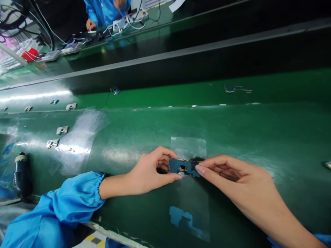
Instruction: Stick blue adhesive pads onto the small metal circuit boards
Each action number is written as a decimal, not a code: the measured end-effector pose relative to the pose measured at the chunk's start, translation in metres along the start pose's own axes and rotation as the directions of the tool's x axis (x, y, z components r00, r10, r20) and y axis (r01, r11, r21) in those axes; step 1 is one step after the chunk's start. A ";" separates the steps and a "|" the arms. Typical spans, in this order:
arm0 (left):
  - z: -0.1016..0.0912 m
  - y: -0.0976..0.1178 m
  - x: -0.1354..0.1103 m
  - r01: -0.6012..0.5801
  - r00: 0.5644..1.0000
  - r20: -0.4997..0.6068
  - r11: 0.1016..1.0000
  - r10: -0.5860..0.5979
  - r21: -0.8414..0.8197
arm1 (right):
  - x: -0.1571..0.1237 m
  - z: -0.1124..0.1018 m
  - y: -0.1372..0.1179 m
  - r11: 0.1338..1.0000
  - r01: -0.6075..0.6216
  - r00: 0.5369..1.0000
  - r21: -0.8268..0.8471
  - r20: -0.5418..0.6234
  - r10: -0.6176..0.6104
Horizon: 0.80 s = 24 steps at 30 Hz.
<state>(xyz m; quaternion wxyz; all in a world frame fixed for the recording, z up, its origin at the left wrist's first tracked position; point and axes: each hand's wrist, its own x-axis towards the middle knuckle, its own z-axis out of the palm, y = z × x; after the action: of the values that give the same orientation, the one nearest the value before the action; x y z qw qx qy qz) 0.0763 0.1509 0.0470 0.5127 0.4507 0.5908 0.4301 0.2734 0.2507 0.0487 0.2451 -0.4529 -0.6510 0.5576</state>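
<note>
A small blue circuit board (183, 166) is held just above the green bench surface (248, 137) between both my hands. My left hand (152, 171) pinches its left end with thumb and fingers. From the right, my right hand (232, 175) grips the other end with its fingertips. Under the board lies a clear plastic film (190, 150). A blue film piece (181, 217) lies below it, nearer to me.
Several small metal brackets (62, 130) lie at the left by a clear plastic bag (77, 141). A black cylinder tool (22, 174) rests at the far left. Another small blue board (115, 90) sits further back. Across the line, a person in a blue coat (103, 12) works among cables.
</note>
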 end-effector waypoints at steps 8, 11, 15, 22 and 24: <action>0.000 -0.003 -0.002 -0.026 1.000 -0.008 1.000 0.026 0.011 | 0.002 -0.001 0.000 1.000 0.000 1.000 0.000 0.015 0.000; -0.001 -0.005 -0.001 -0.027 1.000 -0.014 0.999 0.027 0.040 | 0.003 -0.001 0.001 1.000 -0.017 0.999 0.005 0.029 0.017; 0.000 -0.006 -0.001 -0.027 0.999 -0.033 0.999 0.028 0.026 | 0.002 0.000 0.000 0.998 -0.068 0.997 -0.011 0.041 0.068; 0.002 -0.007 -0.001 -0.002 0.999 -0.049 0.999 0.000 -0.032 | 0.002 0.000 -0.003 0.992 -0.129 0.991 0.014 0.047 0.128; 0.002 -0.007 -0.001 0.005 0.999 -0.052 0.999 -0.007 -0.041 | 0.002 0.000 -0.002 0.991 -0.134 0.990 0.022 0.058 0.132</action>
<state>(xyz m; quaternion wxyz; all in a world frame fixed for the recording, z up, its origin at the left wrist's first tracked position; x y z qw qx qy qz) 0.0782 0.1481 0.0403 0.5074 0.4269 0.5964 0.4522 0.2721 0.2528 0.0506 0.1948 -0.4761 -0.6188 0.5936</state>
